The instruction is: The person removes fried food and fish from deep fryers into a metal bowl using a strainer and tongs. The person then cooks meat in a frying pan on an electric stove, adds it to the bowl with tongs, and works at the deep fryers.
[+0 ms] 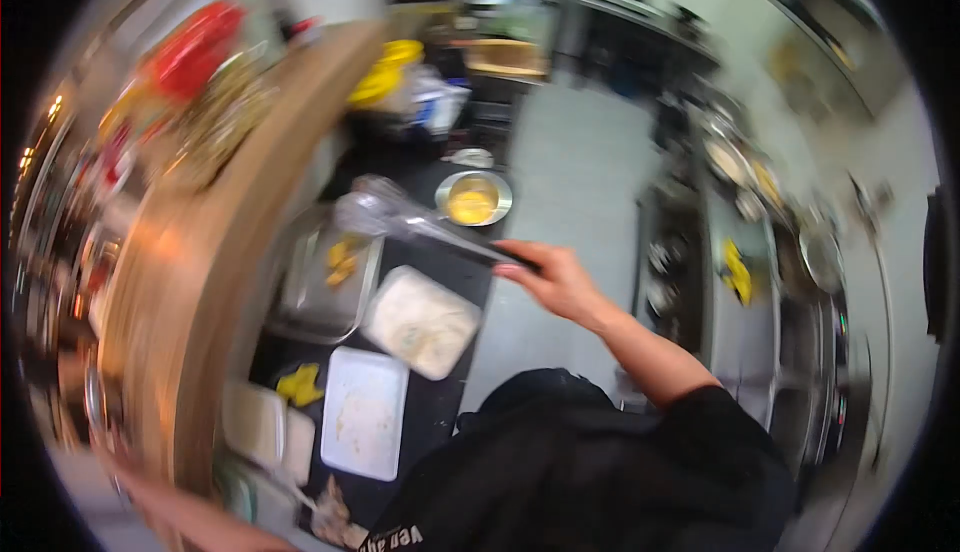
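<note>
My right hand (pixel 545 274) is closed around the black handle of what looks like a whisk (pixel 372 208), its bulbous wire end smeared by motion. That end hangs over the dark counter, above the far edge of a metal tray (pixel 305 304) with yellow-brown pieces (pixel 341 264). Just beyond the handle stands a metal bowl (pixel 504 192) with yellow contents (pixel 472 204). At the far lower left, my left hand (pixel 112 449) is blurred near the wooden ledge, close to a curved metal rim (pixel 94 397); its fingers cannot be made out.
Nearer me lie a container of white, powdery contents (pixel 425 322), a white tray (pixel 364 417) with crumbs and a yellow cloth-like item (pixel 300 384). A wooden ledge (pixel 250 182) rises along the left. Grey floor (pixel 575 172) separates this counter from sinks and pans at right.
</note>
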`<state>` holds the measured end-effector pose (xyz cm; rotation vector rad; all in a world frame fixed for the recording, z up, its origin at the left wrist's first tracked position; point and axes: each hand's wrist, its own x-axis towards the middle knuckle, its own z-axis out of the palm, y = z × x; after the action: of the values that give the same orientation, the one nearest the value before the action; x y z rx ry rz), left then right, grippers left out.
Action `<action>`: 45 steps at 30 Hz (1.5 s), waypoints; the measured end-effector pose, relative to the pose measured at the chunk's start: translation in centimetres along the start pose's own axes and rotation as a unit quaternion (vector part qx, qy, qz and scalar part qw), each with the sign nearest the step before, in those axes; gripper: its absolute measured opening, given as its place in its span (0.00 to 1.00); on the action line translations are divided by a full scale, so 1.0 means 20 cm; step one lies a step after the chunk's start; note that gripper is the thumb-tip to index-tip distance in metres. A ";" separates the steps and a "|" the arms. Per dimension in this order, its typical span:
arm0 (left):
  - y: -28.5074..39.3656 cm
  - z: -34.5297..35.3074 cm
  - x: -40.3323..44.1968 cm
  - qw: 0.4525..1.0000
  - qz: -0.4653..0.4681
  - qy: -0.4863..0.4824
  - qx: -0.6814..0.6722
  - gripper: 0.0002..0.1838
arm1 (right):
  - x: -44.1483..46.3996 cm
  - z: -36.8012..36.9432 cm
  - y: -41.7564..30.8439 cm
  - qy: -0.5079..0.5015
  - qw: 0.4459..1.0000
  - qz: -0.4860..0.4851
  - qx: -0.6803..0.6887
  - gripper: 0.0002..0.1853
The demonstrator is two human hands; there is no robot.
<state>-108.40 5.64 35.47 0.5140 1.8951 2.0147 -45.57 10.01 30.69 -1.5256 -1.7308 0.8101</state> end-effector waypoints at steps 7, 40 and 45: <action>-0.22 0.55 -0.83 0.975 0.174 -0.103 0.088 0.35 | -0.28 -0.23 0.19 0.118 0.992 -0.054 -0.004 0.19; -0.25 2.01 -4.81 0.355 0.134 -0.900 -0.216 0.34 | -2.48 -0.82 0.64 0.692 0.515 0.506 -0.004 0.18; -0.33 2.01 -4.97 0.263 0.082 -0.938 -0.209 0.34 | -2.65 -0.35 0.14 0.711 0.224 0.664 -0.051 0.18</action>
<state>-1.81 -5.33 27.19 1.6628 -0.3209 0.3860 -34.01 -42.23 27.81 -2.1430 1.2329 -0.4083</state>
